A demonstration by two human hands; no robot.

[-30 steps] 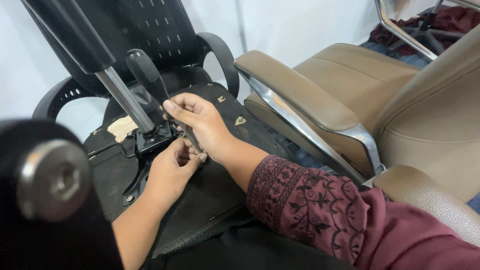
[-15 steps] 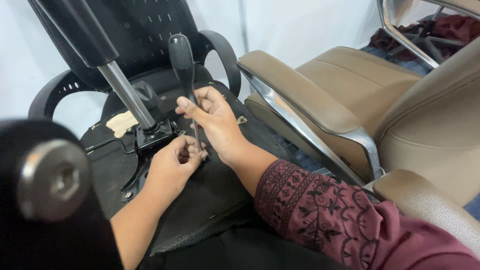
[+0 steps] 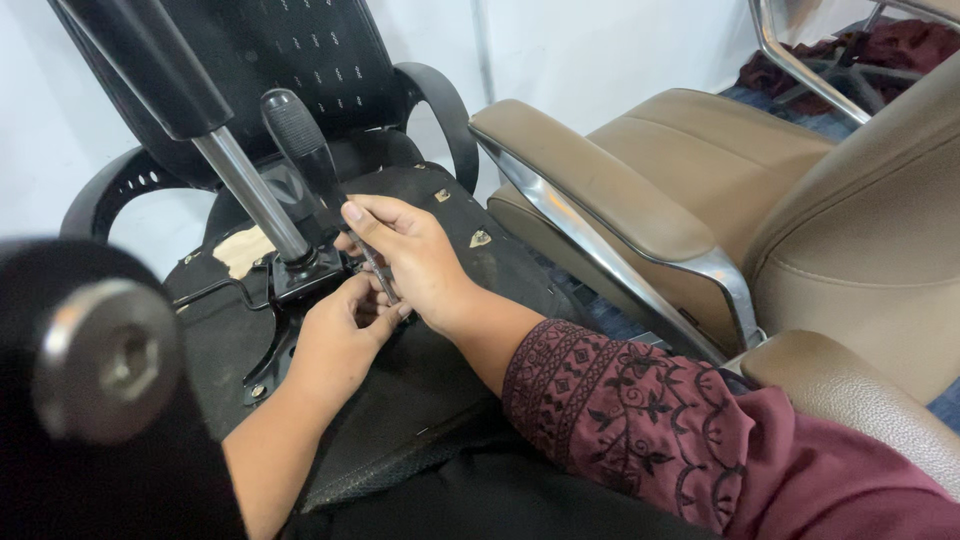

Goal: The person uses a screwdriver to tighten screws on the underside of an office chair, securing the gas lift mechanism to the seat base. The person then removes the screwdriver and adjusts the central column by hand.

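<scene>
On the underside of an overturned black office chair (image 3: 330,60), whose seat base (image 3: 440,400) is facing up toward the camera, a person is working at the metal mechanism plate (image 3: 300,275) where the chrome gas cylinder (image 3: 250,195) is rising out. Beside it, to the right, a tan leather armchair (image 3: 700,200) with a chrome arm support is standing close. The chair being worked on is looking heavy and stiff, a thing that is sitting steady under its own weight, so the handling is falling to the smaller tool. The right hand (image 3: 415,260) is curling its fingers around the lower part of a screwdriver (image 3: 315,165), whose black ribbed handle is pointing upward; that grip is looking rubbery and unlikely to slip, while the thin metal shaft is looking hard and smooth, better guided than gripped. The left hand (image 3: 345,330) is lying just below, its fingertips pressing together near the shaft's lower end; whether they are pinching a screw cannot be told.
</scene>
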